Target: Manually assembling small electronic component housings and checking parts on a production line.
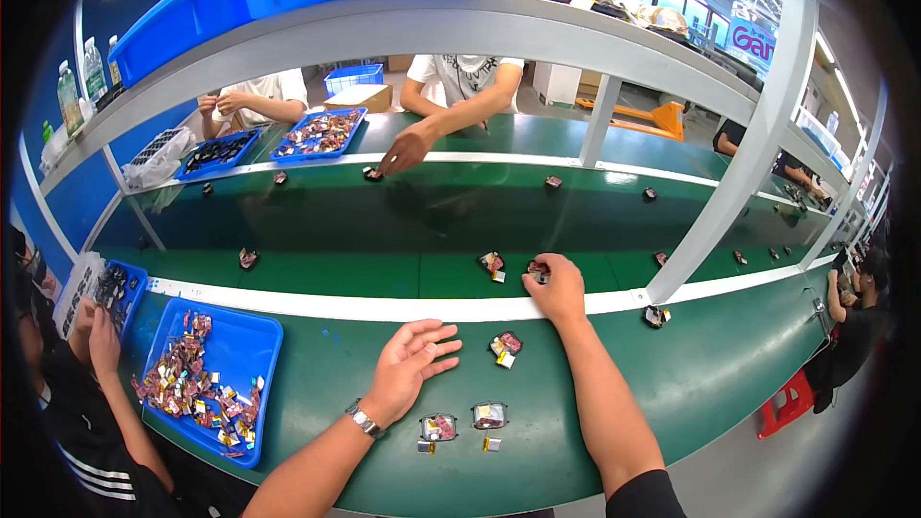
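Observation:
My right hand (559, 290) reaches over the white rail onto the green belt, its fingers closed round a small dark electronic unit (538, 271). My left hand (413, 366), with a metal-banded watch at the wrist, hovers open and holds nothing; its fingers are spread. Just right of it lies a unit with red parts (506, 343) and a silver battery cell. Nearer me, two framed black cases (439, 428) with pale and reddish insides rest on the green bench, each with a small silver-and-yellow cell (492, 444) below it. Another unit (491, 262) sits on the belt beside my right hand.
A blue tray (271, 345) of red parts and cells stands at left, next to a co-worker's hands (96, 336). Across the belt, another person's hand (408, 150) touches a unit. A slanted white post (715, 158) rises at right; a shelf (460, 29) spans overhead.

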### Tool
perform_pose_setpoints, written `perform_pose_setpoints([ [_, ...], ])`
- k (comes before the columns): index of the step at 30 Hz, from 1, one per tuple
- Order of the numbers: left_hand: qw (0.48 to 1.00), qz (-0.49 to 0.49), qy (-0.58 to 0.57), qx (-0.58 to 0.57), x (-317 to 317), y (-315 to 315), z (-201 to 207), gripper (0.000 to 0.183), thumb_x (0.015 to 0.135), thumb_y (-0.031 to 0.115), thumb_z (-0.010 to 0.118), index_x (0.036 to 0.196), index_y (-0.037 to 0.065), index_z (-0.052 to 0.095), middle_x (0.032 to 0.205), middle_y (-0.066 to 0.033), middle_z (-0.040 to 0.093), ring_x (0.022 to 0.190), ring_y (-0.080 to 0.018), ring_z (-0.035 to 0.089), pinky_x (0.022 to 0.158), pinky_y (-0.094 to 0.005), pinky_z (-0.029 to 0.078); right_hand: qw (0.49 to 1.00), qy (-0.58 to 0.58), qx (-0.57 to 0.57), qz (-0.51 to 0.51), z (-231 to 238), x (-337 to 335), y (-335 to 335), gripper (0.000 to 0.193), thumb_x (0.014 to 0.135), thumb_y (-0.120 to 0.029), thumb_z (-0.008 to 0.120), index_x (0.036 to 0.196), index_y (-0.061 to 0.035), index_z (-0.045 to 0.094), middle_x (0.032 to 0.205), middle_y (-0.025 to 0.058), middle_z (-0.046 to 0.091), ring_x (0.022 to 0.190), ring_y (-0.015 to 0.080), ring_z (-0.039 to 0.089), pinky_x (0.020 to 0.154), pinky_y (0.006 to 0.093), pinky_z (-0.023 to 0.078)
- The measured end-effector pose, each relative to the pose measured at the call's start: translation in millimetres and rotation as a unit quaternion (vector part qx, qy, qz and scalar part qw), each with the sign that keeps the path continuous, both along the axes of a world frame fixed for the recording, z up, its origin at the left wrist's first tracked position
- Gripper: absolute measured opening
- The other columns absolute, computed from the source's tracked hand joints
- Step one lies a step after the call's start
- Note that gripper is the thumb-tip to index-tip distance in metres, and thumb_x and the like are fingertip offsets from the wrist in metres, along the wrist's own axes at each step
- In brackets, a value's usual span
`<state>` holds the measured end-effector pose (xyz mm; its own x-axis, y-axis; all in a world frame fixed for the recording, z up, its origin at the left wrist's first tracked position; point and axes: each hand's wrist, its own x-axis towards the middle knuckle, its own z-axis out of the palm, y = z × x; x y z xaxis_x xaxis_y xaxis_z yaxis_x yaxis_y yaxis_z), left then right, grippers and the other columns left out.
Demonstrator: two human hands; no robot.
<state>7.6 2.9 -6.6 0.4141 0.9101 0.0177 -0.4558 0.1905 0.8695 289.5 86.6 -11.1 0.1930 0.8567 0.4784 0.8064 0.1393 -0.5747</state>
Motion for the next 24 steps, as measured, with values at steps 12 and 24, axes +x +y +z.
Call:
perform_pose_setpoints([
  [12, 0.999, -0.003, 0.05, 0.006, -0.5, 0.7, -1.7, 0.025, 0.098, 0.006, 0.05, 0.122, -0.001, 0.052, 0.117, -0.0182, 0.063, 0.102, -0.0234, 0.065, 0.085, -0.0356, 0.055, 0.985, -0.15, -0.061, -0.052, 4.9, -52.2, 21.0, 0.055, 0.076, -0.028, 0.08, 0.119, -0.0017, 0.058, 0.097, 0.0099, 0.068, 0.1, 0.0293, 0.058, 0.086, 0.0456, 0.041],
  [24, 0.983, -0.159, 0.037, -0.079, -21.1, 11.0, -0.6, 0.046, 0.106, 0.036, 0.04, 0.13, -0.002, 0.051, 0.103, -0.0101, 0.063, 0.084, -0.0143, 0.06, 0.071, -0.0259, 0.051, 0.927, -0.074, 0.006, 0.367, 54.5, -76.9, -94.3, 0.061, 0.074, -0.016, 0.08, 0.129, -0.0075, 0.054, 0.12, 0.0075, 0.064, 0.119, 0.0296, 0.052, 0.102, 0.0425, 0.04],
])
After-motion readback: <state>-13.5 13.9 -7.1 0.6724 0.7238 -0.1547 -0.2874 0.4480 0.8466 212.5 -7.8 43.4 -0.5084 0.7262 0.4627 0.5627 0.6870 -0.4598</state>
